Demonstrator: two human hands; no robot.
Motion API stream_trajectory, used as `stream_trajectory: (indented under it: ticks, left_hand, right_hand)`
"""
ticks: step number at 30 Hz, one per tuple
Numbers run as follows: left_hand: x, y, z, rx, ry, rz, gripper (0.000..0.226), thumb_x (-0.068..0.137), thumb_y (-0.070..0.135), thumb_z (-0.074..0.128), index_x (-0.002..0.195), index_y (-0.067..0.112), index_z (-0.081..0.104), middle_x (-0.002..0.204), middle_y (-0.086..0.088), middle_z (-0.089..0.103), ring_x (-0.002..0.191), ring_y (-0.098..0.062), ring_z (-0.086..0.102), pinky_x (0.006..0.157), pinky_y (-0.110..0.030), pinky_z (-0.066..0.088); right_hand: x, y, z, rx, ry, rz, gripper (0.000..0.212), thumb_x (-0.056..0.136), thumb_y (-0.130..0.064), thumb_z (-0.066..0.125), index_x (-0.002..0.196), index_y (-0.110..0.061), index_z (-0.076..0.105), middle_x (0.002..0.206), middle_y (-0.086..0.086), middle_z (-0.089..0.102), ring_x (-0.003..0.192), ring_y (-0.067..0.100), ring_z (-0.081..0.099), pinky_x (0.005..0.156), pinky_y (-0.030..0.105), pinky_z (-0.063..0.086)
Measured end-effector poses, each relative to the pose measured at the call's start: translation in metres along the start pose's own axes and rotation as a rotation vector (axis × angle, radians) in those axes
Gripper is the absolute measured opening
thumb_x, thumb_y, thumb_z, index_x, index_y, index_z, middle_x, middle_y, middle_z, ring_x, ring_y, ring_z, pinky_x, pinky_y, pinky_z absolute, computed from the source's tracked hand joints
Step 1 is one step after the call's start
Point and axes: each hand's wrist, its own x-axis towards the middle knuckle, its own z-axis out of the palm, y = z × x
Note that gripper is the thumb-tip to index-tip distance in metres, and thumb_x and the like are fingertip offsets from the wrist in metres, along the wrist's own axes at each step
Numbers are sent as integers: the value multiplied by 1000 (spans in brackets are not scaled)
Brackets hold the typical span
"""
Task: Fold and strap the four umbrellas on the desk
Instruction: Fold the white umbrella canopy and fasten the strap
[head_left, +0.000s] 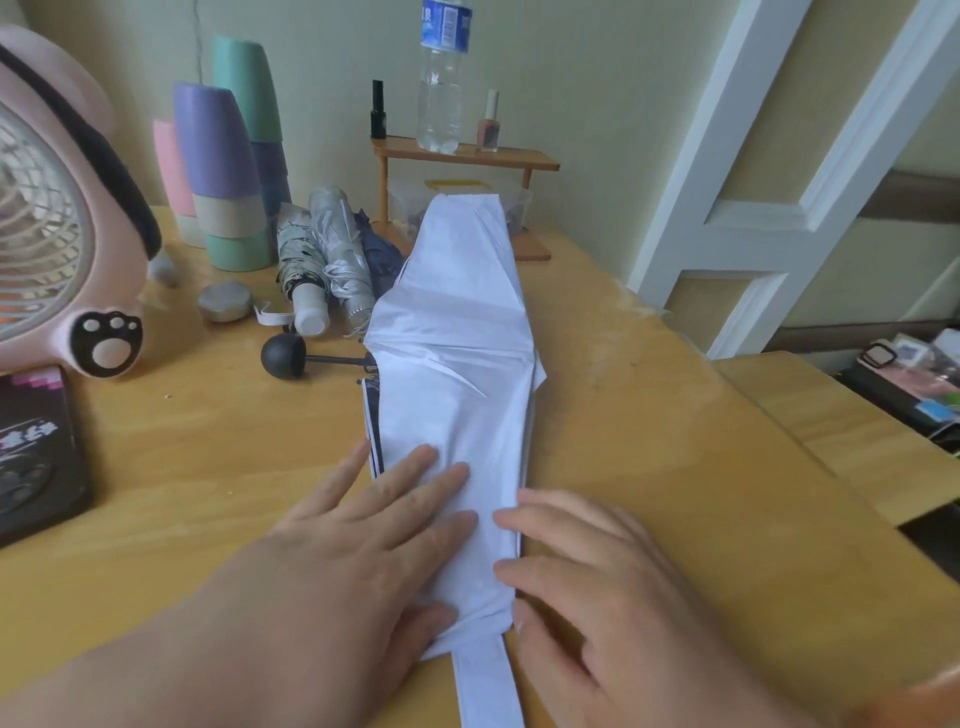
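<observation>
Both grips released: your left hand (374, 540) and right hand (587, 577) rest open on one white umbrella (457, 332); three folded umbrellas (340, 244) lie behind it on the table (208, 441).

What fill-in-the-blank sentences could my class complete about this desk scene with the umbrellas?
1. The left hand and right hand rest on the ___ umbrella lying on the desk.
2. The round handle sticking out at its left side is ___.
3. The fan with a paw print is ___.

Missing words: white; black; pink.
</observation>
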Motion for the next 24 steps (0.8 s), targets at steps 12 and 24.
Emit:
stream_trajectory:
  ticks: [12,24]
  left_hand:
    - [9,-13,11,75,-30,82,45,96,62,38,134,49,58,147,-12,55,135,-36,51,105,-47,31]
    - [2,-18,21,175,-30,68,51,109,46,3,153,47,29,151,-10,53,132,-29,56,95,-49,55]
  right_hand:
    - [107,39,-12,-159,-71,-12,44,89,-32,58,130,-20,66,140,-2,60,134,18,49,112,35,42]
    - [125,52,42,-173,-375,-306,72,106,-61,12,160,-17,30,170,0,11,156,5,-5,125,30,-3]
